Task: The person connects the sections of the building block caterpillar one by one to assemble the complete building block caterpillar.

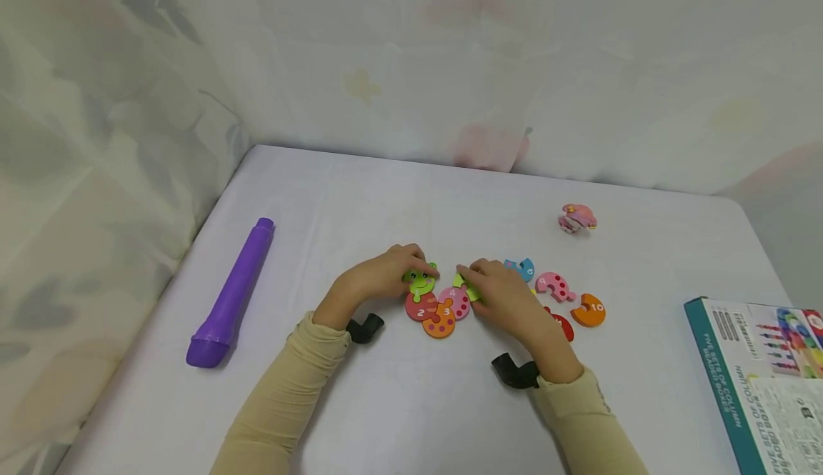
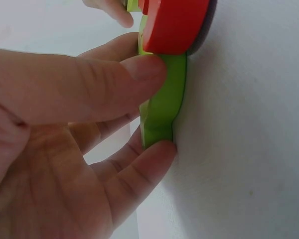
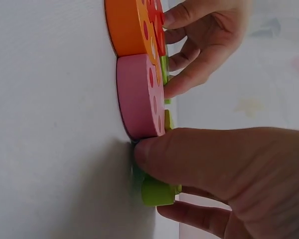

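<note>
My left hand point(image 1: 386, 273) grips a green puzzle piece with a smiling face point(image 1: 421, 283), thumb and fingers at its edges in the left wrist view. Linked below the face are a red piece marked 2 point(image 1: 419, 309), an orange piece marked 3 point(image 1: 439, 325) and a pink piece marked 4 point(image 1: 459, 303). Between thumb and fingers, my right hand point(image 1: 508, 300) pinches a light green puzzle piece point(image 3: 157, 191), right at the pink piece's edge. The right fingers hide much of that green piece in the head view.
Right of my right hand lie loose pieces: blue point(image 1: 526, 269), pink point(image 1: 553, 284), red point(image 1: 563, 326) and orange marked 10 point(image 1: 589, 312). A small pink toy point(image 1: 578, 217) sits farther back. A long purple stick with a wider end point(image 1: 234, 296) lies left; a printed box point(image 1: 726, 368) lies right.
</note>
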A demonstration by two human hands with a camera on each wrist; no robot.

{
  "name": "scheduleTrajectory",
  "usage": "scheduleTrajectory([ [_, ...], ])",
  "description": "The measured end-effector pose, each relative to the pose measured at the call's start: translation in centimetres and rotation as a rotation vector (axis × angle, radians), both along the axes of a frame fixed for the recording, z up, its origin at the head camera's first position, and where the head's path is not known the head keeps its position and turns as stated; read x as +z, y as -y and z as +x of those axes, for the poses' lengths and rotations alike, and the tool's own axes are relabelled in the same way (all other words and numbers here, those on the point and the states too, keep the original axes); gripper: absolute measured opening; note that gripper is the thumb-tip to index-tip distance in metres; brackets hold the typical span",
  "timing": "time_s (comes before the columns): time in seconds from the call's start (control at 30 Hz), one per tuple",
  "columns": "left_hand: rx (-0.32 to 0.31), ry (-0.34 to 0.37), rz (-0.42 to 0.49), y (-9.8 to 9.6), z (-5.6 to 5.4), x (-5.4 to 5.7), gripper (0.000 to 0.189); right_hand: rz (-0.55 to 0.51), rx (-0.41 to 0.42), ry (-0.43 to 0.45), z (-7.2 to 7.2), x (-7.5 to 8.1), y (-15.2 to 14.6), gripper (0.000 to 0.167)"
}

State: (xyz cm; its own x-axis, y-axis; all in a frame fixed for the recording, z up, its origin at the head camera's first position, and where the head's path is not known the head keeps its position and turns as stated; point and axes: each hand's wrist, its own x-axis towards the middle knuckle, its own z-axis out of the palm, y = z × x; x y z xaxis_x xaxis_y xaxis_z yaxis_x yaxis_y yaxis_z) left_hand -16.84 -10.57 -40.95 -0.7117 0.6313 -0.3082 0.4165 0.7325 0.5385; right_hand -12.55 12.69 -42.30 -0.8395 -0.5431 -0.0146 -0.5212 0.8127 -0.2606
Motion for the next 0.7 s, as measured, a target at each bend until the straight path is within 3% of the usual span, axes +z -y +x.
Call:
scheduleTrajectory([
  [0.2,0.009,0.002,0.004,0.0,0.1,0.0,0.043,0.005,-0.012,0.027,0.0,0.0,0.0,0.056],
  [0.33,0.009,0.006,0.003,0.0,0.1,0.0,0.044,-0.041,-0.085,0.090,-0.3,0.7,-0.7,0.059],
  [0.43,0.007,0.009,0.002,-0.1,0.1,0.1,0.044,-0.061,-0.199,0.069,-0.5,1.2,-1.8,0.058],
  [0.57,0.010,0.015,-0.004,-0.1,0.1,0.1,0.045,0.008,-0.421,0.013,-0.8,1.1,-3.1,0.060],
  [0.7,0.013,0.017,-0.004,-0.1,0.0,0.1,0.045,0.066,-0.566,0.056,-1.0,0.7,-3.7,0.066],
])
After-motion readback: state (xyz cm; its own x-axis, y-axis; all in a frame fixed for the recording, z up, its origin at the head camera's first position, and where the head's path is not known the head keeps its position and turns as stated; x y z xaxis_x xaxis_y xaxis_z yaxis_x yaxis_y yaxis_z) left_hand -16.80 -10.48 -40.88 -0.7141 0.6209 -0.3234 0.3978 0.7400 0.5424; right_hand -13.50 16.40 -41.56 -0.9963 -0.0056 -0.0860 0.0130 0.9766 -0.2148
